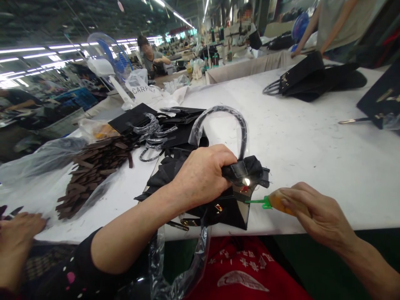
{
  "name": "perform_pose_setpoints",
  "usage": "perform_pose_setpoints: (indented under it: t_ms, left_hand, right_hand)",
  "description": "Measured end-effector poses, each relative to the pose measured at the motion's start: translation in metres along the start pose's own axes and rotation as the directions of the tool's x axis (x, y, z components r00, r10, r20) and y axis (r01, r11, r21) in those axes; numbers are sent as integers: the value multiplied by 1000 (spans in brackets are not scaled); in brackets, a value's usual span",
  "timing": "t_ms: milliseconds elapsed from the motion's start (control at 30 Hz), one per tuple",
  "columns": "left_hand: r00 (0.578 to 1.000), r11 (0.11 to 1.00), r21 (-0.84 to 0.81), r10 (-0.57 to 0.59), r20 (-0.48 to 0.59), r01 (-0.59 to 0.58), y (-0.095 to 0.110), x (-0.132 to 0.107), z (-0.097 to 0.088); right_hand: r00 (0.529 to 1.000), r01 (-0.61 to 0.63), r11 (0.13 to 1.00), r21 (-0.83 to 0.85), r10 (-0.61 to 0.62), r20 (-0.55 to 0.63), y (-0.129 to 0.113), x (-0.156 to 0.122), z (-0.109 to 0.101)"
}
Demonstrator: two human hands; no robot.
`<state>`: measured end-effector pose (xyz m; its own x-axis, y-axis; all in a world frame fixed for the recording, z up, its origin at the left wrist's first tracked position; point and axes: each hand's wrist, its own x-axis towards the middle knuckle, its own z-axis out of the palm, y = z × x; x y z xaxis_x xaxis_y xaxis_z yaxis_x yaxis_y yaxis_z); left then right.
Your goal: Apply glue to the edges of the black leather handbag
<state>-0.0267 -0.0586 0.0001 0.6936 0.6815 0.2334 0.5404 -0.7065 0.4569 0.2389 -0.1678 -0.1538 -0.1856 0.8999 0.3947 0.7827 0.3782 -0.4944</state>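
Observation:
A black handbag (225,210) lies at the near edge of the white table (312,137), its plastic-wrapped handle (240,125) arching up behind. My left hand (203,173) is closed around a bunched black flap at the bag's top. My right hand (312,208) pinches a small tool with an orange grip and a green tip (265,203); the tip points at the bag's metal fitting (245,185). A small flame or bright glint shows there.
A pile of brown leather strips (93,171) lies on clear plastic at the left, with black bag parts (156,125) behind. Another person's hand (18,233) rests at the far left. More black bags (312,77) sit at the back right. A blue fan (109,54) stands behind.

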Motion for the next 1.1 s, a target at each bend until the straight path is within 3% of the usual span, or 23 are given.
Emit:
perform_pose_setpoints:
  t_ms: [367,467,600,767,867,1000,1100]
  left_hand:
    - [1000,1000,-3,1,0,-1,6,-9,1]
    - [1000,1000,-5,-2,7,2,6,-10,1]
    - [1000,1000,2,-4,5,4,6,-11,2]
    - [1000,1000,13,4,-10,-4,6,-10,3]
    - [1000,1000,25,-3,-9,3,6,-12,4]
    - [1000,999,32,-16,-1,16,5,-17,4]
    - [999,999,17,-30,10,30,5,-19,3]
  right_hand:
    - [982,-176,983,60,180,-64,-8,-3,-1]
    - [975,-216,971,105,219,-20,-10,-3,-1]
    - [950,-299,947,116,307,-59,-12,-2,1]
    - [909,-406,892,197,416,-8,-13,-2,4]
    - [901,-414,891,186,430,-55,-15,-4,5]
    - [912,-401,889,220,410,4,-22,-8,6]
    - [928,-352,917,190,368,-53,-27,-9,5]
